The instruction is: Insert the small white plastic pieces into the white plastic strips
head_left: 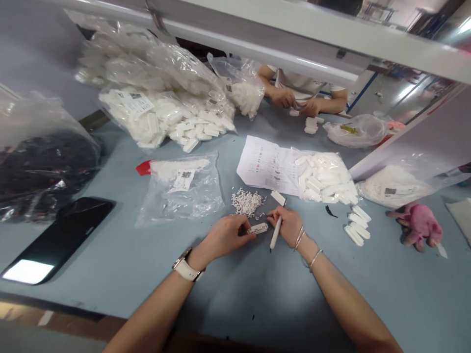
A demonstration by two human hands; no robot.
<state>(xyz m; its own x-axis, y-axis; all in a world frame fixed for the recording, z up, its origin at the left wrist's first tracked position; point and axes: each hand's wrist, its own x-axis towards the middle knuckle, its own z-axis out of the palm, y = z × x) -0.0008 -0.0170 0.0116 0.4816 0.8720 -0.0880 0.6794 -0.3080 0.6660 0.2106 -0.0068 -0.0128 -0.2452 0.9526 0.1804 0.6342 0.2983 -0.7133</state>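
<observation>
Between its thumb and fingers my left hand (228, 234) grips the end of a small white plastic strip (258, 229) with a row of holes along its face. My right hand (287, 224) is closed around a white pen-like tool (275, 234), whose dark tip points toward me. Its thumb and forefinger are close to the strip's free end; anything tiny between them is too small to make out. Just beyond both hands lies a heap of tiny white pegs (247, 202). A white plastic piece (278, 198) rests past my right fingers.
A printed sheet (263, 164) lies partly under a bag of white parts (324, 176). Several white pieces (357, 225) and a pink plush toy (421, 226) are on the right. Left are a flat bag (180, 196) and a phone (61, 238). Opposite, a co-worker's hands (287, 98) handle white parts.
</observation>
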